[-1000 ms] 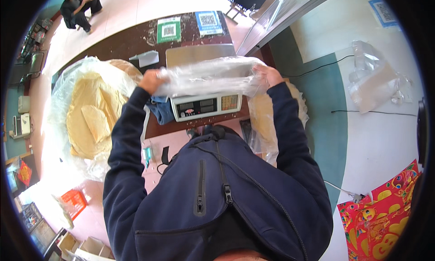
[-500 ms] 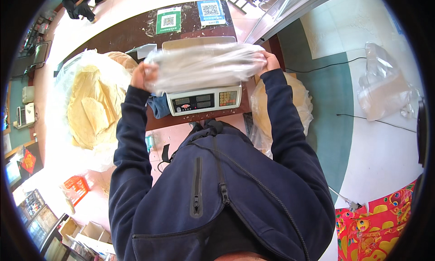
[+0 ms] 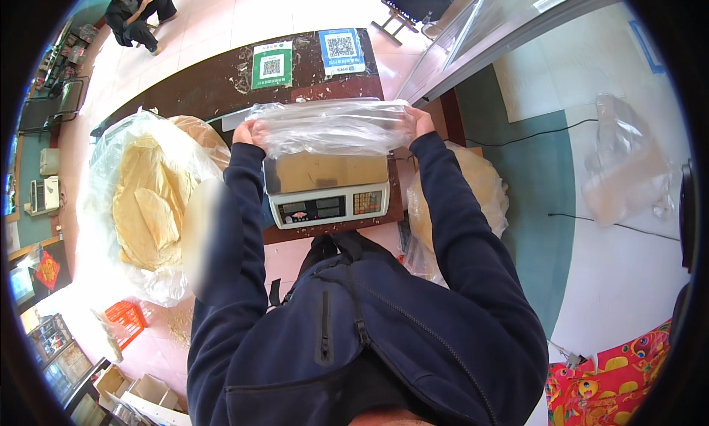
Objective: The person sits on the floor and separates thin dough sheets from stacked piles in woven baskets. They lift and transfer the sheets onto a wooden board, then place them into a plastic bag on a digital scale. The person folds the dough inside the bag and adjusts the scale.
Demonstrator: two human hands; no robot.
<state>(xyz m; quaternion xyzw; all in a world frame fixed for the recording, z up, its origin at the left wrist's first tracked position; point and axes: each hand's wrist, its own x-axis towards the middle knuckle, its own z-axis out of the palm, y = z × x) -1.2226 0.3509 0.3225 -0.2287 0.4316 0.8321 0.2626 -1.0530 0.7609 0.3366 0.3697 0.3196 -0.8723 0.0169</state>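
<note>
A clear plastic bag (image 3: 332, 127) is stretched flat from side to side between my two hands. My left hand (image 3: 249, 133) is closed on its left end, and my right hand (image 3: 421, 121) grips the right end. Beneath and just in front of the bag stands a white digital scale (image 3: 281, 217) with a bare metal pan (image 3: 325, 172); the bag covers the pan's far part. To the left, yellowish thin sheets (image 3: 148, 212) lie in a large open clear plastic sack (image 3: 100, 204). Right of the scale, a round tan stack (image 3: 473, 178) sits in clear plastic, partly behind my right forearm.
The scale rests on a dark brown table (image 3: 199, 75) bearing a green code card (image 3: 272, 65) and a blue one (image 3: 341, 51). A person (image 3: 136, 12) sits far left. Clear plastic (image 3: 628, 160) and a black cable (image 3: 532, 134) are at right; a red crate (image 3: 125, 322) stands lower left.
The bag, blurred by motion before, is now sharper and sits farther from my body, leaving the near part of the scale's pan uncovered. Both hands still hold it.
</note>
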